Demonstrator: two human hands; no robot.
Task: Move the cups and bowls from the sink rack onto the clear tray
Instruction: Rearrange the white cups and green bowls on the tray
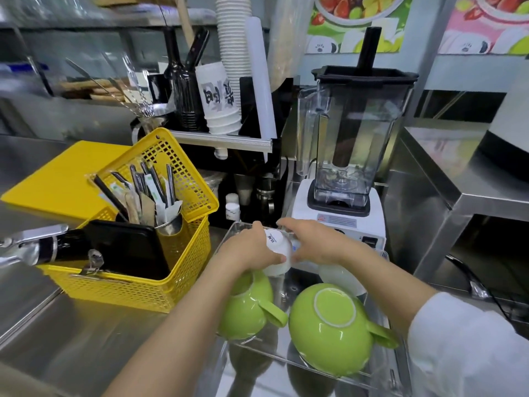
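Observation:
A clear tray [315,357] lies on the steel counter in front of me. Two green cups rest upside down in it: one [329,330] at the front right with its handle pointing right, the other [246,308] at the left, partly under my left forearm. My left hand [252,247] grips a small white cup [279,252], held inverted over the tray's far part. My right hand [312,243] reaches across beside that cup, fingers touching it or something white behind it; what is hidden. A white bowl [340,277] sits upside down beneath my right wrist.
A yellow basket [137,285] holding a black tray and a utensil holder stands left of the clear tray. Behind the tray is a white blender [346,156]. A faucet handle [31,242] pokes in from the far left. A steel table [458,181] stands right.

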